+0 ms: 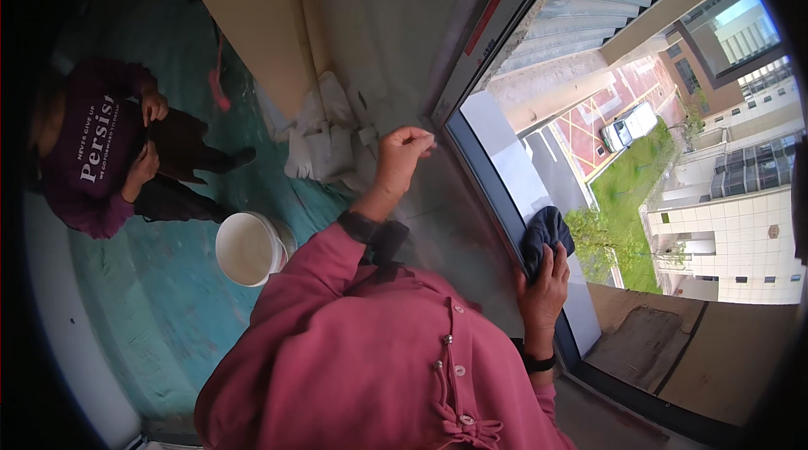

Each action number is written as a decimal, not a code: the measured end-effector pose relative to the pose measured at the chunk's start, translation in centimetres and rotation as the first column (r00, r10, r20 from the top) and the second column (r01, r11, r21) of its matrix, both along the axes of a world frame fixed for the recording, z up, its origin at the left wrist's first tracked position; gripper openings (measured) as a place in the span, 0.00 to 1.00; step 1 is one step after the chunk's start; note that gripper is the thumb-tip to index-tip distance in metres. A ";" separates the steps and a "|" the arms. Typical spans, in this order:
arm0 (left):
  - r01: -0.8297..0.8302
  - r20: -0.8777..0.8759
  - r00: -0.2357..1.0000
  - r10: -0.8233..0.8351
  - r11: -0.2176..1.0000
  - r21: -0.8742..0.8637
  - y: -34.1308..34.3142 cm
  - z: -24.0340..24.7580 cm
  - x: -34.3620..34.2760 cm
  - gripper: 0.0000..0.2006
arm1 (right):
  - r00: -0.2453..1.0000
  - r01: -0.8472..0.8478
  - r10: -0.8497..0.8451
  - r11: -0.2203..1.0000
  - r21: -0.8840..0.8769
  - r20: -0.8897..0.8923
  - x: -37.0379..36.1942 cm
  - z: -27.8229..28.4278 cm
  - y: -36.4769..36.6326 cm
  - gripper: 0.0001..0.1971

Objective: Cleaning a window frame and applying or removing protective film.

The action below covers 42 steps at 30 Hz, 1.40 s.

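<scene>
My left hand [397, 165] is raised in front of the wall beside the window, thumb and fingers pinched together. A small pale bit shows at the fingertips, too small to name. Lower down on the right, my right hand [543, 292] grips a bunched dark cloth [547, 235]. The cloth rests against the dark window frame [486, 185], over the pale strip of sill [505, 165] along it. Part of the cloth is hidden by my fingers.
A white bucket [286, 241] stands on the teal floor covering [126, 307] to the left. Behind it is another person in a purple top [84, 113], hands held at the front. Crumpled white material [316, 151] lies by the wall. Beyond the window are a car, grass and buildings.
</scene>
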<state>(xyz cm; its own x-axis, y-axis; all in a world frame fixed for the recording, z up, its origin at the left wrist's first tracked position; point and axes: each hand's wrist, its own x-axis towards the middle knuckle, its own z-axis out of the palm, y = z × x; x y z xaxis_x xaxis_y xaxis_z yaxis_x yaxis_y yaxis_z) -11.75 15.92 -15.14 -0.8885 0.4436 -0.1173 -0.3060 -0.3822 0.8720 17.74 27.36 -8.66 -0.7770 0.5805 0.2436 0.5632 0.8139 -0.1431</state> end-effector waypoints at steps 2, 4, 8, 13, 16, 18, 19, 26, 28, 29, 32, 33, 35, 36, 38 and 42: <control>0.012 0.024 1.000 -0.012 0.999 0.031 -0.4 0.2 0.0 0.02 | 1.000 0.006 -0.006 1.000 0.008 0.001 -0.2 0.2 -0.4 0.28; 0.018 0.034 0.999 -0.019 0.999 0.042 -0.4 0.8 0.2 0.02 | 1.000 -0.003 0.003 1.000 0.003 -0.015 -0.1 0.2 -0.2 0.28; 0.094 -0.040 0.995 -0.092 0.994 0.063 -0.7 1.8 1.2 0.02 | 0.999 -0.018 0.018 1.000 0.006 -0.042 0.2 -0.2 0.1 0.28; 0.092 -0.083 0.993 -0.087 0.994 0.055 -1.6 2.2 2.5 0.01 | 0.998 -0.020 0.019 1.000 -0.013 -0.054 0.5 -0.4 0.2 0.30; 0.122 -0.154 0.982 -0.108 0.989 0.084 -2.7 2.2 3.7 0.01 | 0.997 -0.026 0.026 1.000 -0.010 -0.071 0.7 -0.5 0.3 0.31; 0.120 -0.263 0.959 -0.102 0.991 0.052 -3.4 2.4 4.2 0.01 | 0.996 -0.033 0.031 0.999 -0.019 -0.082 0.7 -0.5 0.4 0.32; 0.117 -0.269 0.958 -0.101 0.992 0.044 -3.8 2.3 4.4 0.01 | 0.996 -0.041 0.040 0.999 -0.020 -0.086 0.8 -0.5 0.4 0.32; 0.098 -0.225 0.969 -0.097 0.995 -0.009 -5.3 2.9 6.4 0.02 | 0.988 -0.026 0.011 0.995 -0.092 -0.155 1.2 -0.3 0.4 0.31; 0.104 -0.250 0.963 -0.102 0.995 -0.005 -5.7 3.2 6.7 0.02 | 0.995 -0.036 0.033 0.999 -0.028 -0.090 1.4 -0.2 0.3 0.30; 0.083 -0.333 0.938 -0.099 0.995 -0.062 -5.9 3.4 6.8 0.02 | 0.995 -0.028 0.025 0.999 -0.026 -0.092 1.3 0.1 -0.2 0.30; 0.018 -0.556 0.822 -0.125 0.981 -0.195 -5.9 4.1 6.6 0.02 | 0.996 0.067 -0.077 0.979 0.193 0.047 0.9 1.1 -0.7 0.29; -0.044 -0.678 0.718 -0.160 0.961 -0.273 -6.1 4.4 6.5 0.03 | 0.997 0.036 -0.023 0.981 0.192 -0.072 1.0 1.2 -1.0 0.28; -0.050 -0.767 0.619 -0.169 0.966 -0.254 -5.9 4.9 5.8 0.04 | 0.983 0.015 0.024 0.978 0.206 -0.185 0.6 1.3 -1.6 0.26; -0.057 -0.842 0.508 -0.180 0.969 -0.242 -5.8 5.1 5.5 0.05 | 0.958 -0.052 0.070 0.996 0.070 -0.277 0.1 0.9 -2.2 0.26; -0.027 -0.877 0.438 -0.199 0.972 -0.234 -6.1 5.6 5.1 0.05 | 0.925 -0.115 0.088 0.992 -0.052 -0.370 -1.7 0.5 -3.9 0.25; 0.040 -0.954 0.208 -0.214 0.977 -0.211 -6.4 5.5 4.1 0.06 | 0.917 -0.265 0.221 0.960 -0.093 -0.334 -8.0 0.7 -7.2 0.24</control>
